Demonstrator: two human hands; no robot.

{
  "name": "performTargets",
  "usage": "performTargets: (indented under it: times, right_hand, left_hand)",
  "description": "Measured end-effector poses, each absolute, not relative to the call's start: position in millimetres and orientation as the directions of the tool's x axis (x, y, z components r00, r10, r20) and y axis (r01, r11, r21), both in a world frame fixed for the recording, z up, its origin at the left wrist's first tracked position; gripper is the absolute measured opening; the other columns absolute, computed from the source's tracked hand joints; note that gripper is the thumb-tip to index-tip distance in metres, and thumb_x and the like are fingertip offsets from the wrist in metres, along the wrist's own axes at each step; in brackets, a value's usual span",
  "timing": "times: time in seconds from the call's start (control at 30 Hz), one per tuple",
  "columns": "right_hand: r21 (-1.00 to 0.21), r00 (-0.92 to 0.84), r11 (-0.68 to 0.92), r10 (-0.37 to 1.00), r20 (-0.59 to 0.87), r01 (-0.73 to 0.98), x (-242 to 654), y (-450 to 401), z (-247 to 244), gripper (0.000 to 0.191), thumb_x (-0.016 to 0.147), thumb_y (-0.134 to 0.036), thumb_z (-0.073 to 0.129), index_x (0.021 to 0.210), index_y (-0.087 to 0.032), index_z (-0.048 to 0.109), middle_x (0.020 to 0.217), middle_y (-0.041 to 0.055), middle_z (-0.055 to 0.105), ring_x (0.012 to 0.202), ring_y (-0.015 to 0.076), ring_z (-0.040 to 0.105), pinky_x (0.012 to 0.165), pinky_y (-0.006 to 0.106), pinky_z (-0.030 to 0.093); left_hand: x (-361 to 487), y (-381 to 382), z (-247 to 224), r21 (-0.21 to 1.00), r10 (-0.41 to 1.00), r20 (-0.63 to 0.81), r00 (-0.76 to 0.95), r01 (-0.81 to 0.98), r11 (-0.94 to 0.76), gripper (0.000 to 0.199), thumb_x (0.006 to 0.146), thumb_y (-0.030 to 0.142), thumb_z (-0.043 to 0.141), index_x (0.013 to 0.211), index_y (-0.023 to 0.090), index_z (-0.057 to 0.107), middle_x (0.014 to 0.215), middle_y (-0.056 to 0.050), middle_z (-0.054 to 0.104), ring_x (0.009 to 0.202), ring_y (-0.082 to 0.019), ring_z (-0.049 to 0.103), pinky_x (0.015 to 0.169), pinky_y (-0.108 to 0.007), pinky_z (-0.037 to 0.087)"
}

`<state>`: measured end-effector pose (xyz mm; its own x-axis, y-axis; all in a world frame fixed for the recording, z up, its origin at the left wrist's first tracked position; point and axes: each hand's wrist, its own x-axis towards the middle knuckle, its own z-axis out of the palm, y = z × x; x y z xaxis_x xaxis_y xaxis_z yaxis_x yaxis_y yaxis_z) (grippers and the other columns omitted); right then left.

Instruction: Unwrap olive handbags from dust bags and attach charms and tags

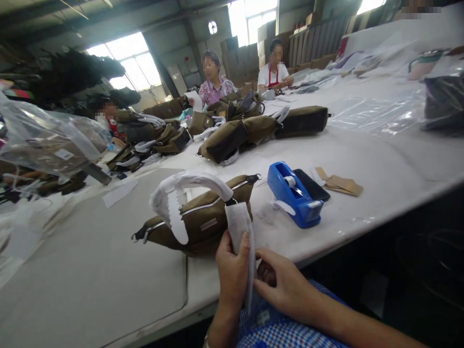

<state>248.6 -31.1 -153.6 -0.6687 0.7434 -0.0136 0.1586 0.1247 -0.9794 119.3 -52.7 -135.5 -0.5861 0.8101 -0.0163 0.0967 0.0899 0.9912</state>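
Observation:
An olive-green zippered handbag [206,208] stands on the table edge in front of me. White paper wraps its arched handle [195,180], and a serrated white tab hangs from it across the zipper. At the near handle end hangs a folded white paper strip [237,220]. My left hand [234,258] is closed on this strip, thumb on its front. Just to the right, my right hand [277,280] has thumb and fingers curled at the strip's edge; its fingertips are partly hidden. A blue tape dispenser [295,198] sits right of the bag.
Beside the dispenser lie a black phone-like slab [312,184] and brown paper tags [342,184]. More olive bags [239,133] lie across the table. A grey board [145,270] covers the left side. Clear plastic [377,113] spreads at the right. Co-workers sit opposite.

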Motion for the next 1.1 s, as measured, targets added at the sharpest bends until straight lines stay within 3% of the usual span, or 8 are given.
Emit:
performTargets:
  times: [0.1,0.3,0.4,0.53,0.67,0.8,0.93,1.1]
  right_hand:
    - [-0.993,-0.71,-0.085,0.694,-0.121,0.085,255.7,-30.4,-150.1,0.025,0.09,-0.033,0.065,0.109,-0.017,0.062,0.077,0.0013,0.065,0.067,0.0171,0.063,0.058,0.026,0.048]
    - [-0.986,-0.683,-0.117,0.711,-0.165,0.116,255.8,-16.8,-154.5,0.024,0.088,-0.039,0.069,0.092,-0.015,0.07,0.074,0.0018,0.063,0.065,0.0153,0.056,0.059,0.026,0.045]
    - [-0.988,-0.657,-0.03,0.744,-0.123,0.15,255.4,-12.2,-155.1,0.024,0.087,-0.039,0.07,0.092,-0.016,0.075,0.083,0.0039,0.065,0.072,0.0163,0.056,0.064,0.027,0.045]
    - [-0.973,-0.665,0.122,0.746,-0.042,0.198,257.5,-9.1,-147.3,0.021,0.086,-0.038,0.072,0.089,-0.018,0.078,0.077,0.0025,0.06,0.069,0.0159,0.054,0.063,0.028,0.044]
    - [-0.881,-0.533,0.391,0.821,0.203,0.268,276.3,15.1,-134.3,0.025,0.096,-0.035,0.061,0.111,-0.021,0.075,0.094,0.0059,0.069,0.084,0.0196,0.064,0.079,0.032,0.052]
    - [-0.609,-0.164,0.496,0.84,0.518,0.619,317.8,66.5,-130.9,0.033,0.095,-0.042,0.058,0.113,-0.018,0.073,0.129,0.0128,0.065,0.123,0.0309,0.057,0.111,0.046,0.04]
    - [-0.693,-0.083,0.332,0.927,0.367,0.64,345.4,106.4,-138.6,0.036,0.085,-0.05,0.064,0.093,-0.017,0.078,0.122,0.0155,0.07,0.126,0.0384,0.055,0.115,0.055,0.034]
    - [-0.869,-0.091,0.187,0.982,0.164,0.458,343.1,114.6,-143.2,0.037,0.083,-0.055,0.066,0.089,-0.021,0.08,0.113,0.0102,0.076,0.104,0.0316,0.069,0.092,0.046,0.054]
  left_hand:
    - [118.3,-50.4,-136.3,0.985,0.804,0.01,-0.595,0.144,0.095,0.036,0.089,0.048,0.068,0.105,0.015,0.07,0.098,-0.007,0.074,0.092,-0.023,0.068,0.081,-0.03,0.05]
    - [109.3,-69.3,-144.3,0.995,0.86,-0.1,-0.501,-0.075,0.071,0.048,0.09,0.053,0.066,0.122,0.017,0.065,0.122,-0.011,0.071,0.114,-0.027,0.066,0.097,-0.033,0.05]
    - [108.1,-93.9,-154.4,0.98,0.881,-0.157,-0.445,-0.18,0.084,0.055,0.088,0.051,0.07,0.132,0.02,0.059,0.136,-0.013,0.065,0.127,-0.028,0.06,0.105,-0.035,0.048]
    - [112.1,-115.6,-171.4,0.954,0.883,-0.252,-0.397,-0.255,0.157,0.057,0.082,0.048,0.077,0.128,0.018,0.06,0.132,-0.016,0.067,0.124,-0.032,0.063,0.103,-0.04,0.052]
    - [116.3,-115.8,-179.8,0.966,0.814,-0.243,-0.528,-0.208,0.154,0.056,0.078,0.051,0.078,0.12,0.017,0.063,0.121,-0.014,0.071,0.116,-0.032,0.067,0.103,-0.041,0.051]
    - [119.8,-110.8,-176.0,0.974,0.761,-0.224,-0.609,-0.152,0.166,0.057,0.074,0.056,0.077,0.114,0.017,0.066,0.11,-0.012,0.074,0.107,-0.031,0.07,0.098,-0.039,0.054]
    - [120.6,-107.7,-172.4,0.975,0.773,-0.224,-0.593,-0.138,0.176,0.058,0.073,0.058,0.077,0.112,0.017,0.067,0.105,-0.011,0.075,0.101,-0.031,0.071,0.092,-0.038,0.056]
    - [117.4,-106.0,-172.6,0.976,0.79,-0.218,-0.572,-0.116,0.185,0.055,0.075,0.057,0.075,0.111,0.017,0.068,0.105,-0.011,0.076,0.1,-0.031,0.071,0.093,-0.038,0.056]
